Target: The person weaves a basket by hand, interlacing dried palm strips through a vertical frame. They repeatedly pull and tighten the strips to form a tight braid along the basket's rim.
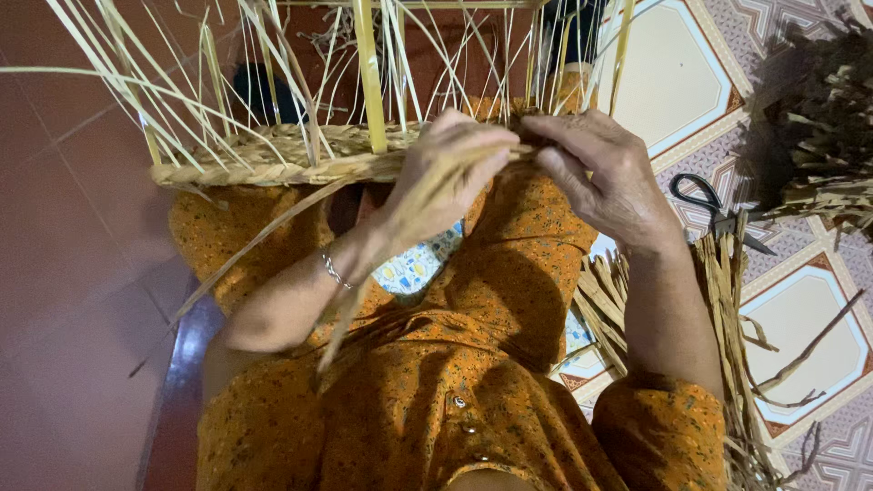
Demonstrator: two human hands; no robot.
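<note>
Your left hand (pixel 450 173) is closed around pale dried straw strands (pixel 300 214) at the braided rim of the half-woven straw basket (pixel 273 155) on your lap. Your right hand (pixel 596 168) pinches the same rim just beside it, fingers curled shut. Black scissors (pixel 714 205) and a straw bundle (pixel 727 300) lie on the tiled floor (pixel 800 318), right side.

No packages, labels, signs or screens are anywhere in this view
</note>
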